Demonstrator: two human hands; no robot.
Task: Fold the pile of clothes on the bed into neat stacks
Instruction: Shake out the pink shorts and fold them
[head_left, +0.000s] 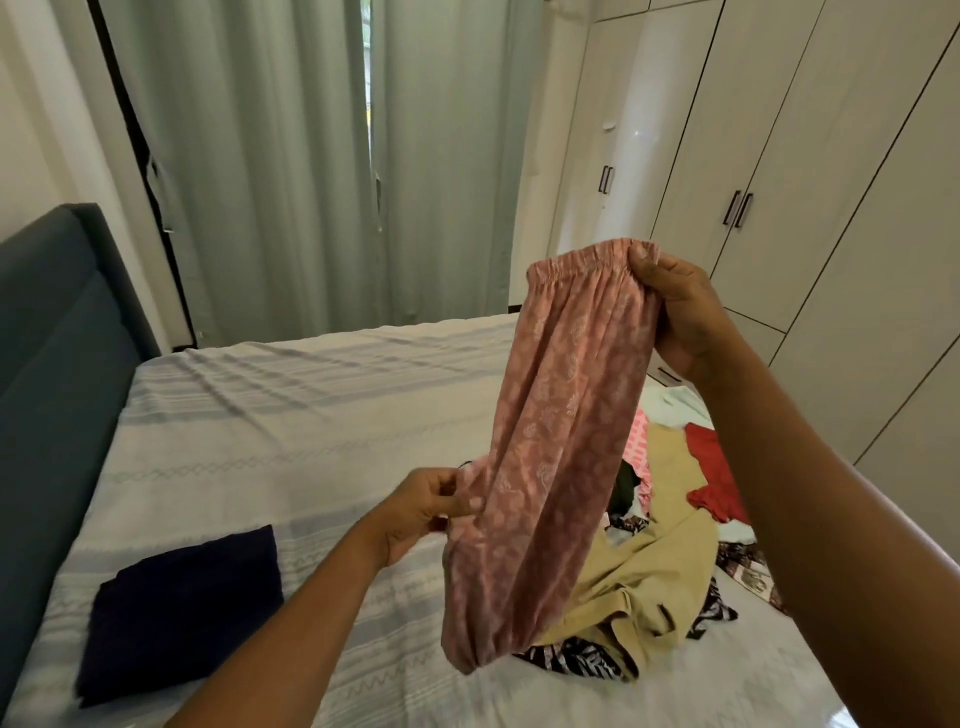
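Observation:
A pink patterned garment with an elastic waistband (550, 441) hangs in the air above the bed. My right hand (680, 312) grips the waistband at its right end, held high. Lower down, my left hand (426, 509) pinches the garment's left edge about halfway along. The hem dangles just over the pile of unfolded clothes (670, 561), which shows a tan garment, a red one (711, 478) and black-and-white prints. A folded dark navy garment (182, 608) lies flat on the bed at the lower left.
The bed (291, 415) has a pale striped cover and a blue-grey headboard (57, 332) on the left. Grey-green curtains (311, 166) hang behind it. Light wardrobe doors (810, 171) line the right wall close to the bed.

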